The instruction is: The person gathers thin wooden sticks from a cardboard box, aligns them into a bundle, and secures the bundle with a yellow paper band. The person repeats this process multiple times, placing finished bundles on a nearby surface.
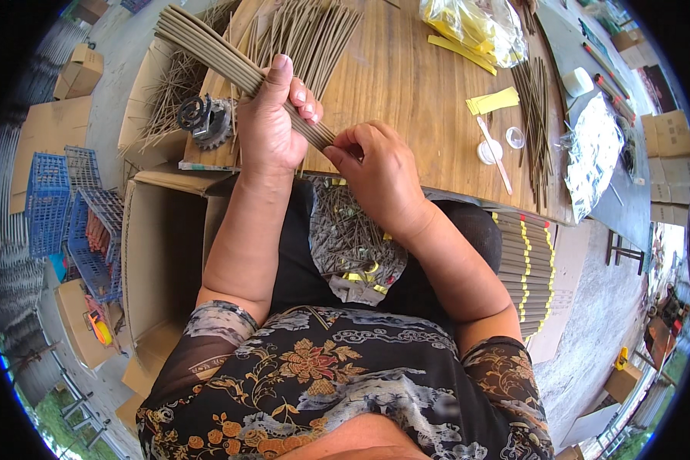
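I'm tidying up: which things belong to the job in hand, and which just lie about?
Likely in the job: stick bundle, in left hand, right hand at its lower end; loose sticks; yellow strips; yellow-banded bundles.
Probably just lying about: blue crates; stacked cartons.

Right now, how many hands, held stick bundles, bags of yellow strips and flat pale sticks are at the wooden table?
Hands, left hand and right hand: 2
Held stick bundle: 1
Bag of yellow strips: 1
Flat pale stick: 1
Total: 5
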A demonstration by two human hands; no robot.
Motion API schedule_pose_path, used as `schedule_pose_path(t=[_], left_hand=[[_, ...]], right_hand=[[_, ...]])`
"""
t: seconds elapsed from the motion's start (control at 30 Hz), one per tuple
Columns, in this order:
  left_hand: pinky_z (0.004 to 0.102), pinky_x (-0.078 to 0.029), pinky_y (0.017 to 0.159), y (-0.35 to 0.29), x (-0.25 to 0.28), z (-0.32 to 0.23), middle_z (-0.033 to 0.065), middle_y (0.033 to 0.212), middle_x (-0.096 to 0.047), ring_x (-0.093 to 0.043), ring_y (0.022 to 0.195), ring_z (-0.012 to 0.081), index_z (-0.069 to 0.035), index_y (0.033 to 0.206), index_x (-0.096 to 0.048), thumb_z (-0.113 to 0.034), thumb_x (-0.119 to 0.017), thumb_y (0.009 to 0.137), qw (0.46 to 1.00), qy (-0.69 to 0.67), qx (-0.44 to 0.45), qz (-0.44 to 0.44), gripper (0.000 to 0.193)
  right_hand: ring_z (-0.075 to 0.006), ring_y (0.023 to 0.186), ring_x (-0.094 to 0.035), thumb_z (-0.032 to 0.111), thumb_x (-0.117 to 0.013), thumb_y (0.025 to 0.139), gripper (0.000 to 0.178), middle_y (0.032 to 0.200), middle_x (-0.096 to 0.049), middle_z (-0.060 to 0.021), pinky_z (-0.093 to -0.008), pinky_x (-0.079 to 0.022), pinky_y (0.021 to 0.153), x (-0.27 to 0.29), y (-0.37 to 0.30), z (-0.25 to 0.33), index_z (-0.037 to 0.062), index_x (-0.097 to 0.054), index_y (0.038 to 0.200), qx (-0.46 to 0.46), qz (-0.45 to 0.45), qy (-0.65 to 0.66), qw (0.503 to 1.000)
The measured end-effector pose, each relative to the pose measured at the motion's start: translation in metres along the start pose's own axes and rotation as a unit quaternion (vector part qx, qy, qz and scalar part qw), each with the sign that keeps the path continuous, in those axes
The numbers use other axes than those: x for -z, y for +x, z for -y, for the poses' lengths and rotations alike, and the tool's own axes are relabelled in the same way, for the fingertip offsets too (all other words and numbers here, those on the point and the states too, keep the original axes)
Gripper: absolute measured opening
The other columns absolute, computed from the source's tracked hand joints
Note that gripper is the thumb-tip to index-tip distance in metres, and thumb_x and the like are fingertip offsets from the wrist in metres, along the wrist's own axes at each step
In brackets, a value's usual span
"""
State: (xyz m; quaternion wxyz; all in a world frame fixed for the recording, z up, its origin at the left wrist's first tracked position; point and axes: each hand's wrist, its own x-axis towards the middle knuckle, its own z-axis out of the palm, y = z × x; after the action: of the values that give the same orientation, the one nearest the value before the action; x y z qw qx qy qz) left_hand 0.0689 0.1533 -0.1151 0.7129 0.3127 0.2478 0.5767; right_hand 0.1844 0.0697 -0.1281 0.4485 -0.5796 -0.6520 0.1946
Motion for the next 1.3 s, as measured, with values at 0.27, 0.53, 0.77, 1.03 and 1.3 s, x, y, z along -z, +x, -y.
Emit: schedule_pose_path(t=[0.27, 0.53, 0.77, 1.03, 1.3], left_hand=[[0.0243, -0.036, 0.043, 0.004, 0.003, -0.008, -0.0003, 0.052, -0.044, -0.043, 0.046, 0.0115, -0.012, 0.061, -0.044, -0.030, -0.063, 0.078, 1.000, -0.026, -0.007, -0.014, 0.031], [0.0256, -0.034, 0.045, 0.023, 0.044, -0.060, -0.0009, 0.053, -0.041, -0.039, 0.047, 0.0115, -0.013, 0.060, -0.040, -0.039, -0.060, 0.079, 0.990, -0.062, -0.096, -0.081, 0.037], [0.0250, -0.033, 0.044, 0.024, 0.071, -0.091, -0.0010, 0.052, -0.039, -0.037, 0.047, 0.0111, -0.013, 0.061, -0.039, -0.031, -0.058, 0.082, 0.979, -0.096, -0.145, -0.106, 0.034], [0.0238, -0.032, 0.042, 0.021, 0.046, -0.066, -0.0010, 0.051, -0.040, -0.037, 0.044, 0.0099, -0.012, 0.059, -0.041, -0.019, -0.055, 0.084, 0.991, -0.125, -0.045, -0.007, 0.029], [0.0214, -0.032, 0.039, 0.009, 0.023, -0.036, -0.0025, 0.050, -0.040, -0.037, 0.041, 0.0076, -0.013, 0.060, -0.041, -0.021, -0.054, 0.084, 0.994, -0.087, 0.057, 0.032, 0.029]], right_hand=[[-0.0319, 0.073, -0.053, 0.013, -0.060, 0.074, 0.014, 0.073, -0.054, -0.0150, -0.0390, -0.043, 0.065, 0.014, 0.006, 0.006, 0.0013, -0.052, 0.073, -0.046, 0.090, 0.034, 0.994], [-0.0316, 0.071, -0.053, 0.010, -0.057, 0.074, 0.011, 0.072, -0.053, -0.0147, -0.0371, -0.043, 0.062, 0.046, -0.007, -0.006, 0.0013, -0.051, 0.072, -0.016, 0.168, -0.031, 0.985], [-0.0170, 0.064, -0.054, 0.012, -0.059, 0.076, 0.014, 0.067, -0.054, -0.0069, -0.0286, -0.043, 0.059, 0.067, -0.016, -0.035, -0.0007, -0.054, 0.076, -0.158, 0.205, 0.033, 0.965], [-0.0116, 0.048, -0.051, 0.017, -0.058, 0.075, 0.021, 0.055, -0.054, -0.0084, -0.0266, -0.041, 0.046, 0.023, 0.024, -0.066, -0.0045, -0.060, 0.075, -0.283, 0.097, 0.064, 0.952], [-0.0188, 0.070, -0.059, 0.035, -0.062, 0.076, 0.040, 0.074, -0.062, -0.0157, -0.0297, -0.046, 0.064, -0.011, 0.038, -0.032, -0.0022, -0.060, 0.089, -0.156, 0.065, 0.065, 0.983]])
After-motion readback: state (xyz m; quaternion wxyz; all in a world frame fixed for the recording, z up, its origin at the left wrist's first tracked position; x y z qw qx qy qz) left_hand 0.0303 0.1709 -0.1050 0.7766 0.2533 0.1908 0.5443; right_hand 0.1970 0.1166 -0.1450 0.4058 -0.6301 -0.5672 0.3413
